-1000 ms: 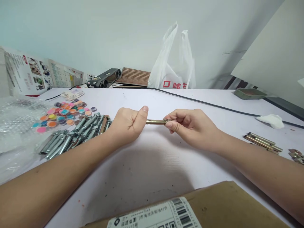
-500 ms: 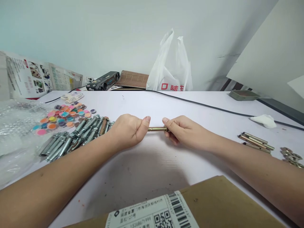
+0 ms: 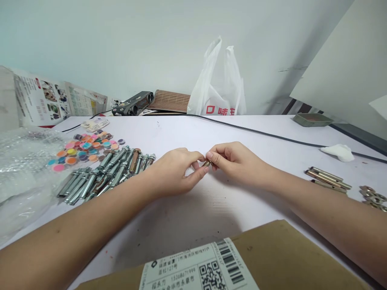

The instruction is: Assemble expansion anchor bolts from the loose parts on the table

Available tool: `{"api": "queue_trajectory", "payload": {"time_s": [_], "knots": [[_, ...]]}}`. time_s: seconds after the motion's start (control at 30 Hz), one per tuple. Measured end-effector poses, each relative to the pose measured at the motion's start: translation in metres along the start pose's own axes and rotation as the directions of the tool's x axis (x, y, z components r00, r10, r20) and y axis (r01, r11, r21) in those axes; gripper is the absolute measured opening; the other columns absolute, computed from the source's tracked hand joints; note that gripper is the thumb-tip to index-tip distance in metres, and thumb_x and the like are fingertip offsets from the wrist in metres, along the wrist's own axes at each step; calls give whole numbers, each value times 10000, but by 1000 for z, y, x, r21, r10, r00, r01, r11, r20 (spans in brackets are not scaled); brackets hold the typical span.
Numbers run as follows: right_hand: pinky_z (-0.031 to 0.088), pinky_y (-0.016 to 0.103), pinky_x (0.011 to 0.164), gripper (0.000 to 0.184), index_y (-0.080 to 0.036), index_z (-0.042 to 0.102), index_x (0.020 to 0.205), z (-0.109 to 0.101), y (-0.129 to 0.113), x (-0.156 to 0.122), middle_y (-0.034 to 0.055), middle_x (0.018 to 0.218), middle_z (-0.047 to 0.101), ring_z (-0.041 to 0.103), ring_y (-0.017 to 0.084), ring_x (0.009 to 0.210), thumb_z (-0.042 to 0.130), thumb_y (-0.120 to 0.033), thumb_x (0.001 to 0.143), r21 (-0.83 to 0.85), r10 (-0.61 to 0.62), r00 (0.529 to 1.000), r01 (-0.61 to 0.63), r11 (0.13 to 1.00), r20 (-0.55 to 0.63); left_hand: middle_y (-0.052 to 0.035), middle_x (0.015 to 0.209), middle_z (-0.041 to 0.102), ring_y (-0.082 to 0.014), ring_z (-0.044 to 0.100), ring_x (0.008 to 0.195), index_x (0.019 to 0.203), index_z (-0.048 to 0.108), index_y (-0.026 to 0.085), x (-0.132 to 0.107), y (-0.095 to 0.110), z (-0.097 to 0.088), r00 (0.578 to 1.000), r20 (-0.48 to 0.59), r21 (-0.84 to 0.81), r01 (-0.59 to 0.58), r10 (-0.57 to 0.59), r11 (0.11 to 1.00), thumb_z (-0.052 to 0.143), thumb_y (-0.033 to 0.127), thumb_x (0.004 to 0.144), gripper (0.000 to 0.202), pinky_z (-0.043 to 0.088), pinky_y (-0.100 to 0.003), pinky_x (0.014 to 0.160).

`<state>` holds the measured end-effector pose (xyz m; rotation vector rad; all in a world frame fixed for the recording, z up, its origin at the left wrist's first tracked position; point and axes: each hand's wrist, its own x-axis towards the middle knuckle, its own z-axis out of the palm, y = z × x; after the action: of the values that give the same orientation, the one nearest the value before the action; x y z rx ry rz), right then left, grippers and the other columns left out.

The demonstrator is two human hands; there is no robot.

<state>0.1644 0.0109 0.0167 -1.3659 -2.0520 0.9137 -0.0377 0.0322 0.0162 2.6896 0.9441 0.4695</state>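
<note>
Between my hands, over the middle of the white table, a brass-coloured expansion bolt shows only as a short bit of metal; my fingers hide the rest. My left hand is closed on it, thumb and forefinger pinching near the right-hand end. From the other side my right hand grips that end between thumb and bent fingers. Left of my hands lies a heap of silvery expansion bolts with a few coppery ones among them. Brass-coloured metal sleeves lie to the right, beside several nuts.
A cardboard box with a printed label fills the near edge. Coloured discs and clear plastic wrap lie at left. A black cable crosses the back, before a white plastic bag. Crumpled tissue lies right.
My left hand has moved right and its fingers have opened from a fist into a pinch close to my right fingers. The bolt's bare middle length is now covered.
</note>
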Motion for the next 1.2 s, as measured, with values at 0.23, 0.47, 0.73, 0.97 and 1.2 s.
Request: {"api": "queue_trajectory", "payload": {"time_s": [0.23,0.47,0.73,0.97,1.2], "knots": [[365,220,541,297,-156,647,896,4,-10,0,14,732,635,510,100,617,554,-437,867,103,-33,998,39,994,-59,-4,686,662,-128,564,614,771,637,183,2,10,-10,986,41,-126,164,-160,978,474,334,827,229,401,-243,573],[409,237,582,408,-166,616,942,-5,-11,-4,57,799,662,558,129,685,507,-552,869,126,2,991,15,992,-131,-7,502,616,-117,429,388,596,614,200,0,0,-50,832,397,-23,430,-387,903,528,407,742,267,296,-251,378],[371,227,473,354,-174,579,1011,-12,-15,-6,19,731,649,498,99,547,481,-494,894,-35,17,992,-22,999,-125,-38,428,510,-141,381,358,427,550,205,-11,-38,-89,745,399,255,470,-534,845,598,415,664,320,242,-298,396],[358,246,463,250,-193,617,939,-40,-22,-12,-1,662,625,474,95,500,524,-416,875,-213,46,981,-87,973,-188,-61,468,577,-151,446,371,438,603,203,-9,-55,-78,753,331,325,475,-569,818,565,451,673,343,267,-287,420],[338,267,411,220,-209,654,928,-60,-20,-22,27,729,646,460,98,456,541,-391,878,-262,27,982,-77,962,-189,-59,496,592,-165,489,424,473,620,208,-5,-48,-62,787,294,328,450,-542,831,548,458,678,330,290,-283,449]]}}
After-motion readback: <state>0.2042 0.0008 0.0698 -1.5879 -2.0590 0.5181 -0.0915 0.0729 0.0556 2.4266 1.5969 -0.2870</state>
